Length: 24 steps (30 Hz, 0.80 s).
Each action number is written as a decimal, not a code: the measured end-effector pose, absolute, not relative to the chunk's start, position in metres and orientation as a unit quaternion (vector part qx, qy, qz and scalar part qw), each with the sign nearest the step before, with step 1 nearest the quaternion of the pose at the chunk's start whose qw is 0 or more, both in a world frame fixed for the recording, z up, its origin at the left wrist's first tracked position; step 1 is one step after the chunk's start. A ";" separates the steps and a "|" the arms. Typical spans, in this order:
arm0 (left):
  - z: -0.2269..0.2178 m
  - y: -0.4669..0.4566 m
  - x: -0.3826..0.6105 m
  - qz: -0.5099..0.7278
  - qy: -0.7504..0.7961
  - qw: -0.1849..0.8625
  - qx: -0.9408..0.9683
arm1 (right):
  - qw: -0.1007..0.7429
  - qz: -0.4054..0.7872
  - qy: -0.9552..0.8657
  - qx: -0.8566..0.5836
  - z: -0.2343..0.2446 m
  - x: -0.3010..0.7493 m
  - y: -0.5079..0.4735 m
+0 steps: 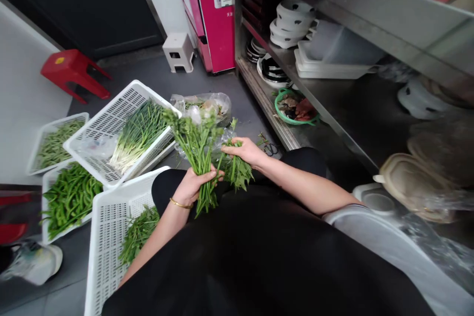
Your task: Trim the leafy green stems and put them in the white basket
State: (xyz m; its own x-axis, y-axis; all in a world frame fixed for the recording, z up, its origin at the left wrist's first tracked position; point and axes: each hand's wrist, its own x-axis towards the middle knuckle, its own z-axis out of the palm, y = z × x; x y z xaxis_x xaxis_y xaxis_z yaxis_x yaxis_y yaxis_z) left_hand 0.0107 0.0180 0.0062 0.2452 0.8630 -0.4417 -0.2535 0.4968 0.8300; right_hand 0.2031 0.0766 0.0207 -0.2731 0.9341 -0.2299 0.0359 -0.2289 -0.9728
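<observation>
My left hand (198, 185) is wrapped round the stems of a bunch of leafy greens (194, 143), leaves pointing up and away from me. The kind looks like celery or a similar stalked herb. To its right, my right hand (244, 151) is closed on a smaller bunch of leafy greens (239, 173), whose leaves hang down below the fingers. The two bunches are close together over my lap. At my left forearm, a white plastic basket (105, 212) holds more loose greens (140, 232).
Left of me stand a basket of spring onions (142, 128), green chillies (70, 197) and green beans (59, 143). A clear plastic bag (218, 103) with trimmings lies ahead. Steel shelving (326, 118) rises on my right. A red stool (76, 74) and white stool (178, 52) stand behind.
</observation>
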 end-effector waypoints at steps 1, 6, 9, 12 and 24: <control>0.007 0.018 0.011 0.386 0.477 0.719 0.326 | 0.360 0.608 -0.520 -0.481 0.020 0.203 0.079; 0.011 0.016 0.000 0.406 0.511 0.687 0.321 | 0.230 0.458 -0.731 -0.450 0.032 0.227 0.078; 0.011 0.015 -0.006 0.393 0.522 0.685 0.324 | 0.181 0.220 -0.866 -0.410 0.047 0.237 0.065; 0.010 0.015 -0.003 0.382 0.517 0.690 0.332 | 0.114 0.066 -0.935 -0.331 0.059 0.228 0.058; 0.013 0.002 -0.014 0.373 0.492 0.706 0.346 | 0.064 0.159 -0.920 -0.353 0.039 0.235 0.087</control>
